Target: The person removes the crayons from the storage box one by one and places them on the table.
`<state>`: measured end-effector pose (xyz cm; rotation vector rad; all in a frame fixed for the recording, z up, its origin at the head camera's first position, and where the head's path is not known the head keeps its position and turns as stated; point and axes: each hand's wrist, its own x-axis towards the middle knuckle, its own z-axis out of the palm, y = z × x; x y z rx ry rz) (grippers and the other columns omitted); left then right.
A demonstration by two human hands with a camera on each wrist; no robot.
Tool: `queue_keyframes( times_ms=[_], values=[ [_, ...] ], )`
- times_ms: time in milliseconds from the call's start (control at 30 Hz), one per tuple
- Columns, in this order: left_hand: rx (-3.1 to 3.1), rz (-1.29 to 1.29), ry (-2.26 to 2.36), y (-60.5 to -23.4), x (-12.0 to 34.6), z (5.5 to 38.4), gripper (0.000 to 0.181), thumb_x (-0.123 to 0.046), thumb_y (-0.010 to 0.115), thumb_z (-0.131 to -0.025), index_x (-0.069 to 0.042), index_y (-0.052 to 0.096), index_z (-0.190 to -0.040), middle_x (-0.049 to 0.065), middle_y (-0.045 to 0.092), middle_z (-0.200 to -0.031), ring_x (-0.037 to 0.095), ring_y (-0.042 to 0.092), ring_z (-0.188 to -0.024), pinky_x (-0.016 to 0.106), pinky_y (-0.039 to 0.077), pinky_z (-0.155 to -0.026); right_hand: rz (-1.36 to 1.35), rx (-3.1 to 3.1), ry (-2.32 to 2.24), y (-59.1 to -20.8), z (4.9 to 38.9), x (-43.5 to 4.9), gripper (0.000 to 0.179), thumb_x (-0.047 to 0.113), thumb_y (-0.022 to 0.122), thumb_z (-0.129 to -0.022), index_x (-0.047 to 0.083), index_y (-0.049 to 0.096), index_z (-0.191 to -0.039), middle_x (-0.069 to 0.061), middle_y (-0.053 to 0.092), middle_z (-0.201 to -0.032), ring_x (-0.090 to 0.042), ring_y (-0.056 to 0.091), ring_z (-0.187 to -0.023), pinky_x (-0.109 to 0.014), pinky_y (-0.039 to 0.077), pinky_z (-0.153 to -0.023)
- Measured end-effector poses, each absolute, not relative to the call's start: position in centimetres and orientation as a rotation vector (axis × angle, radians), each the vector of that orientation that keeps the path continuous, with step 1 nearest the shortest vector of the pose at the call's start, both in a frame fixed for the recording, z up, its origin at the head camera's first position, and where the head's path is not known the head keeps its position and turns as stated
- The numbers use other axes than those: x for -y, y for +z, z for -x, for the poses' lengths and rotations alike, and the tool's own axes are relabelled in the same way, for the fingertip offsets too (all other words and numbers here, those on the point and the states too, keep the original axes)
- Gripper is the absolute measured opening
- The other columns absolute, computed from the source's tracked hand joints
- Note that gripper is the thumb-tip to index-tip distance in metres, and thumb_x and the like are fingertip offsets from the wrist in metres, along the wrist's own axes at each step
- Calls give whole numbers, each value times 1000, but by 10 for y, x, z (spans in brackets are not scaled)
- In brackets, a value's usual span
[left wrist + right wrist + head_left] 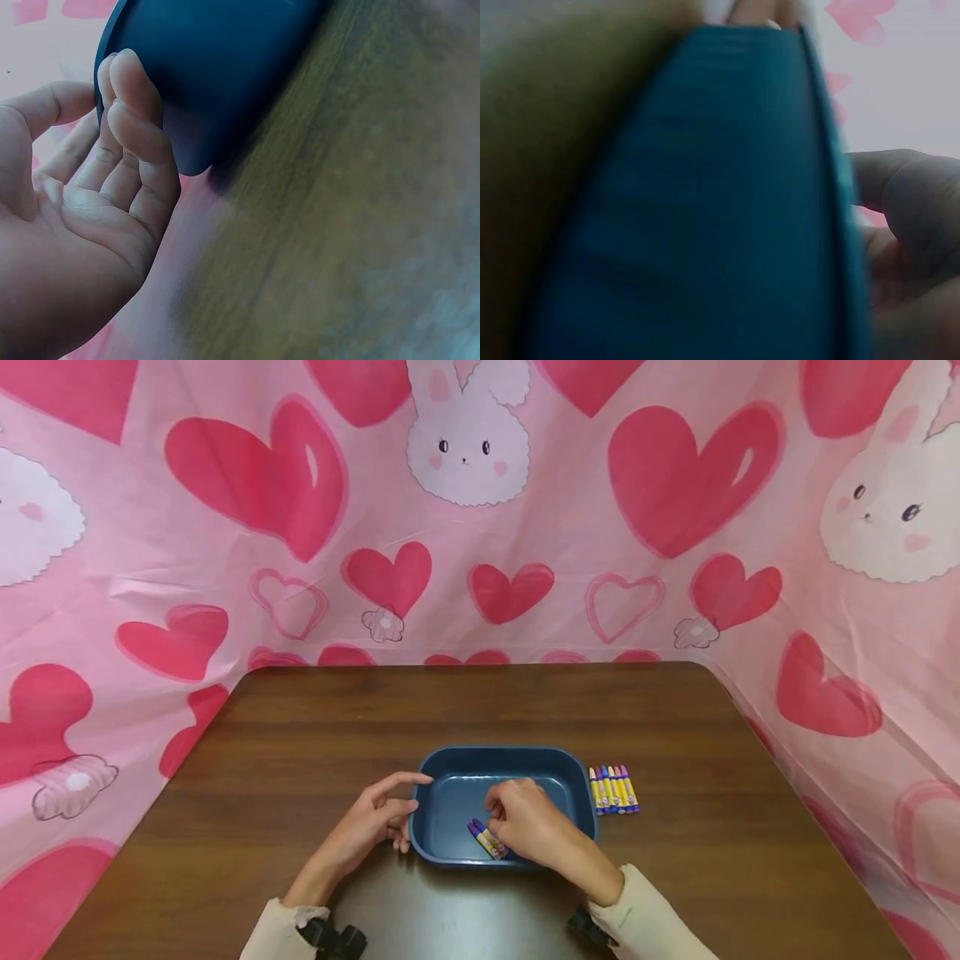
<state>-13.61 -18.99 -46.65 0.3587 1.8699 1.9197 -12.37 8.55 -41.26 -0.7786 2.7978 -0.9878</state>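
Observation:
A dark blue rectangular tray stands on the table. The left hand holds its left edge; in the left wrist view the thumb meets the rim while several bent fingers lie against the outer wall. Over the tray's near right part, the right hand reaches inside with curled fingers. Beside its fingertips lie crayons with purple and blue tips and yellow wrappers, partly covered by the hand. The right wrist view has the tray wall in front of the fingertips, so whether they pinch a crayon is hidden.
Just right of the tray, several more crayons lie side by side in a row on the brown wooden table. A pink cloth with hearts and rabbits hangs behind the table and along its sides.

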Motion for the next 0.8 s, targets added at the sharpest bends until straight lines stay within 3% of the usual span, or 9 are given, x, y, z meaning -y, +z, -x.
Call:
queue_keyframes(
  times_ms=[200, 433, 700, 800],
  values=[
    [-1871, -350, 1910, -466, 191, 137, 43, -21, 53, -104, -7, 46, -144, 9, 60, -69, 20, 62, -57, 28, 52, -55, 727, -2770, -912, -432, 122, -77, 6, -1, 71, -76, 3, 69, -79, 6, 55, -64, -7, 49, -59, -24, 44, -53],
    [-1870, -361, 1912, -465, 191, 137, 44, -21, 53, -103, -5, 46, -144, 10, 60, -69, 19, 62, -57, 28, 52, -55, 685, -2793, -930, -438, 124, -77, 8, -3, 69, -73, 5, 68, -74, 6, 55, -61, -7, 48, -56, -23, 43, -52],
    [-1854, -393, 1915, -468, 189, 136, 44, -19, 53, -103, -4, 46, -143, 10, 60, -67, 20, 62, -56, 28, 51, -54, 586, -2837, -811, -434, 120, -78, 24, 5, 79, -73, 13, 61, -58, 6, 50, -54, -9, 45, -50, -26, 38, -45],
    [-1849, -398, 1914, -469, 188, 135, 42, -19, 54, -103, -6, 47, -143, 10, 60, -66, 20, 62, -56, 28, 51, -54, 565, -2834, -760, -433, 119, -78, 24, 6, 80, -74, 13, 62, -58, 6, 51, -55, -11, 46, -50, -26, 39, -45]
  ],
)
